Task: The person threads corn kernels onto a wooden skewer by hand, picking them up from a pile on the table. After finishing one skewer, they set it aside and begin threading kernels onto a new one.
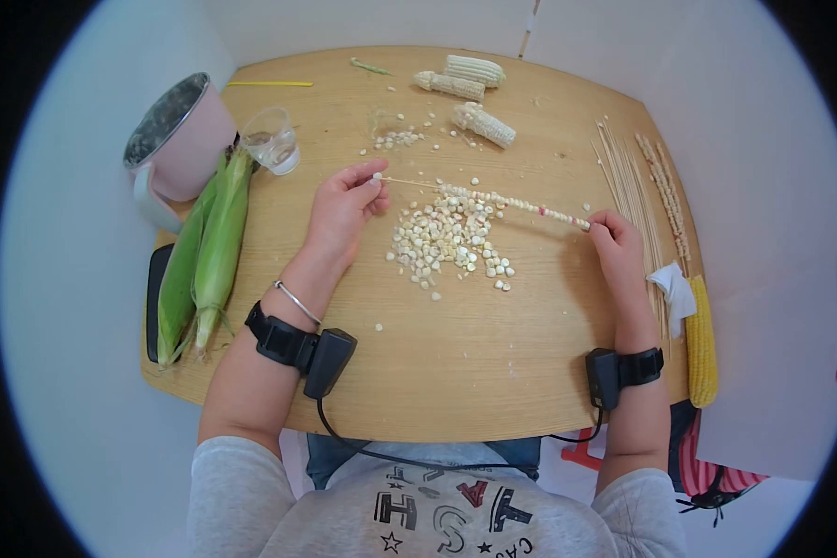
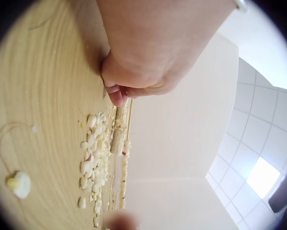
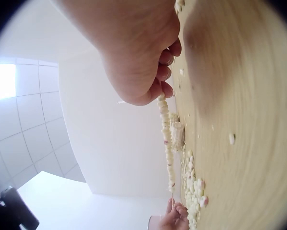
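Note:
A thin wooden skewer strung with a row of white corn kernels (image 1: 516, 204) spans the space between the two hands, over the table. My right hand (image 1: 620, 251) pinches its right end; in the right wrist view the strung row (image 3: 166, 136) runs out from the fingertips. At the skewer's bare left end, my left hand (image 1: 342, 206) pinches a pale corn kernel (image 1: 378, 177) between thumb and fingers. The left wrist view mostly hides this grip behind the hand. Below the skewer lies a pile of loose kernels (image 1: 446, 237).
Husked ears in green leaves (image 1: 219, 242), a pink pot (image 1: 191, 139) and a clear cup (image 1: 274, 144) stand left. White cobs (image 1: 484, 123) lie at the back. Bare skewers (image 1: 637, 195), filled skewers (image 1: 665, 195), a tissue (image 1: 671, 290) and a yellow cob (image 1: 701, 344) line the right edge.

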{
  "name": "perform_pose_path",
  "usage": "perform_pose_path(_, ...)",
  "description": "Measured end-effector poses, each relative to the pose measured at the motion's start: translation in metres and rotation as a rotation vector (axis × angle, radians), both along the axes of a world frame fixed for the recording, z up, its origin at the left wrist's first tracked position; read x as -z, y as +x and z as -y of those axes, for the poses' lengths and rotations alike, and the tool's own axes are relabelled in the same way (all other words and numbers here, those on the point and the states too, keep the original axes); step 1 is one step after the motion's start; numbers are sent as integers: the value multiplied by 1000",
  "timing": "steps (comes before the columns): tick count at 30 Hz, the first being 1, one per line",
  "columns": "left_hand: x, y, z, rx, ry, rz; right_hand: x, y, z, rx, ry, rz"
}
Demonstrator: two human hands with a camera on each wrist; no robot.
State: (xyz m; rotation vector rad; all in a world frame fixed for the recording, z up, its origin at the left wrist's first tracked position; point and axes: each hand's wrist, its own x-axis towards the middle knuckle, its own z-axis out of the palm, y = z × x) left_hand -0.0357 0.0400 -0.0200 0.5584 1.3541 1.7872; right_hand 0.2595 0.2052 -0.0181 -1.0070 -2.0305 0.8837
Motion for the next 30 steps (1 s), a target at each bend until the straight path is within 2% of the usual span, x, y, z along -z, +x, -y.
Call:
perform_pose_path(7, -5, 0, 0, -1, 9, 70, -2, 1, 1, -17, -63, -39)
perform_pose_path(14, 1, -2, -1, -21, 25, 24, -2, 1, 1, -13, -51, -61)
perform_pose_path(16, -3, 2, -1, -112, -2, 7, -4, 0, 2, -14, -48, -57)
perform_pose_path(30, -8, 4, -1, -67, 9, 33, -2, 0, 0, -29, -4, 6)
